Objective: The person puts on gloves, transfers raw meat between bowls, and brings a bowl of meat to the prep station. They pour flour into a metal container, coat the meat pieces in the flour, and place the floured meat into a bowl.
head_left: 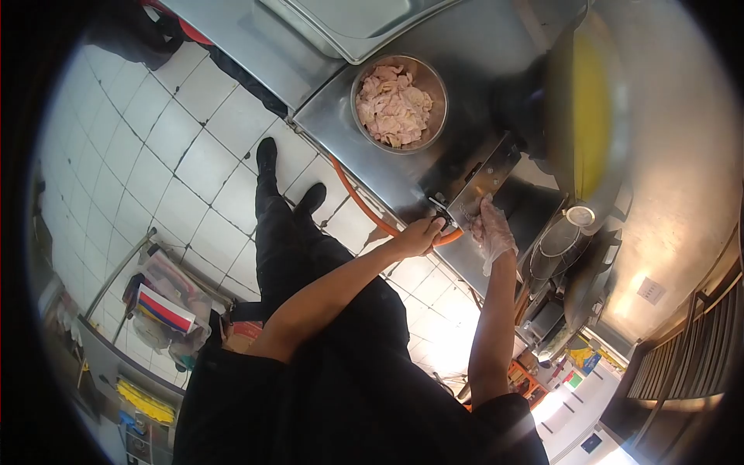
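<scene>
My left hand (421, 236) is bare, its fingers closed round a small black knob or valve (442, 222) at the front edge of the steel stove counter. An orange hose (359, 198) runs along that edge and passes by this hand. My right hand (494, 232) wears a clear plastic glove. Its fingers are bent close to a shiny metal plate (482, 190) on the burner unit; whether they hold anything is hidden. Beyond my hands, a steel bowl (442, 101) filled with pale raw meat pieces (394, 107) sits on the counter (333, 116).
A metal tray (372, 35) lies behind the bowl. To the right stand a large wok-like pan (589, 116), blurred, and wire strainers (558, 236). White floor tiles (186, 147) are at left, with a bag-laden rack (167, 302). Another person's dark clothing (132, 39) shows top left.
</scene>
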Demonstrator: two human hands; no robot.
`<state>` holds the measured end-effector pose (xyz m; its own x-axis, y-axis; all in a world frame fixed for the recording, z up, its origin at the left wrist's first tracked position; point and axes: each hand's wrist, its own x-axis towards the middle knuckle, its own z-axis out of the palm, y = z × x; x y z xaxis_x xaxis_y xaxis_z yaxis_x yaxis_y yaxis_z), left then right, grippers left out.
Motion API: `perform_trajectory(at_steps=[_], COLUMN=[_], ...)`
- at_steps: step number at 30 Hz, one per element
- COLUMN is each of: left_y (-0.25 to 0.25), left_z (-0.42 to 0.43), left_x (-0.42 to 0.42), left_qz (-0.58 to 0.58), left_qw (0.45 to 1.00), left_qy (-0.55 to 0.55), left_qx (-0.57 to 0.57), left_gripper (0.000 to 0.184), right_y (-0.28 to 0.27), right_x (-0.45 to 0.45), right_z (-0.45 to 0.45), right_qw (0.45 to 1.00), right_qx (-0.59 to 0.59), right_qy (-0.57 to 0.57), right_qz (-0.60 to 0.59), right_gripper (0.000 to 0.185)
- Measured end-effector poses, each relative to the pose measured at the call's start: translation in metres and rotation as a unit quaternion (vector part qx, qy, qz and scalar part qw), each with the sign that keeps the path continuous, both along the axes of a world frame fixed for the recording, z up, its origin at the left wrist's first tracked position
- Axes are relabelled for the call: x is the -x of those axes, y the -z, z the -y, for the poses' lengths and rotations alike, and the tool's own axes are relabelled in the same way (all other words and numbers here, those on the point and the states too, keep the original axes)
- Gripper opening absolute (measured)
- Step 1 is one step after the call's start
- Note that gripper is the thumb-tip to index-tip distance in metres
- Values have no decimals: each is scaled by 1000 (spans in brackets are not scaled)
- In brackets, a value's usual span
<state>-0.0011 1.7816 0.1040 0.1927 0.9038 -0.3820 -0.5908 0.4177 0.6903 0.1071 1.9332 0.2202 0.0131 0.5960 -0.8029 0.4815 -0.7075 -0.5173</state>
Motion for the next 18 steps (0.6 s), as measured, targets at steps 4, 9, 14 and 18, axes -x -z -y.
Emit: perform_trajectory(at_steps=[4, 9, 14, 18], left_y=[18, 9, -19, -7], left_z=[5, 1, 3, 0], left_x=[-11, -6, 14, 11], left_qz=[-337, -395, -353, -319], left_qw=[924, 907, 930, 942], left_qy=[-55, -48, -57, -47], left_qx=[-172, -138, -87, -93], left_gripper=[35, 38, 49, 54], right_y=[-8, 3, -3, -10], right_x=[4, 3, 17, 8], right_z=[8, 7, 12, 18], right_qw=[999, 997, 994, 989], right_qx=[-26, -32, -59, -84], right_qy=[-44, -33, -6, 50], right_qz=[10, 59, 95, 113], right_gripper=[38, 43, 49, 51])
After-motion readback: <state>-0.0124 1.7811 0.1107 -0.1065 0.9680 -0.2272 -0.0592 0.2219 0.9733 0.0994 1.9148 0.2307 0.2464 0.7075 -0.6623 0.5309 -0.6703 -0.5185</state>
